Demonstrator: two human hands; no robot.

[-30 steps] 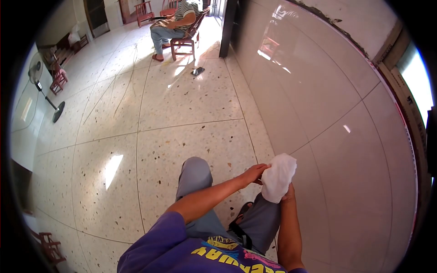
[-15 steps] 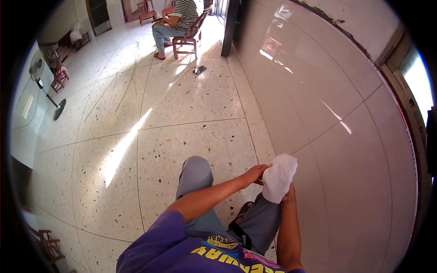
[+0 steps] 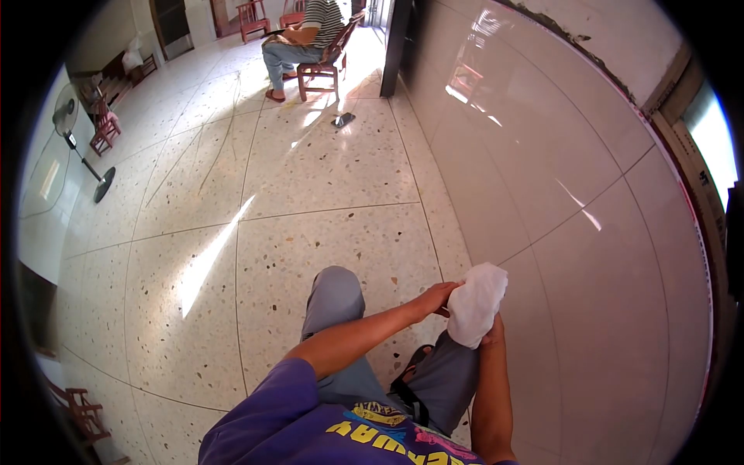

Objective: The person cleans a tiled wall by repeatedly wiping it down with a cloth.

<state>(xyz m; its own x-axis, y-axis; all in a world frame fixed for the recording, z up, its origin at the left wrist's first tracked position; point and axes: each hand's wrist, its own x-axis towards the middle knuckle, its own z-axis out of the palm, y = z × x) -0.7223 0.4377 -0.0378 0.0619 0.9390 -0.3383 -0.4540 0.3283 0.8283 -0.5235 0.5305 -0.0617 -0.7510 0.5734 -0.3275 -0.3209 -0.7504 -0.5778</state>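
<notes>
Head view: a speckled tiled floor (image 3: 333,170) fills the largest share, reaching from the wearer's knees forward to the far doors and left to the pale wall. On the right rises a glossy tiled wall (image 3: 573,209), its foot running as a straight edge from the dark post near the doorway down to the wearer's right side. Both hands are close to that wall, so the broader room for moving is leftward and forward over the floor. Ahead, well apart from the hands, another person (image 3: 293,53) sits on a reddish wooden chair (image 3: 318,71) near the post. A standing fan (image 3: 74,139) is at the far left edge of the floor. The wearer's left knee (image 3: 335,291) juts forward.

The white cloth-like bundle (image 3: 478,306) is between the two hands, over the right knee and just beside the wall. The left hand (image 3: 435,300) meets its left edge, thumb and fingers pinching it there. The right hand (image 3: 493,333) is at its lower right, mostly hidden behind it; how those fingers are set I cannot tell. Smallest, a dark flat object (image 3: 343,121) lies on the floor near the chair.
</notes>
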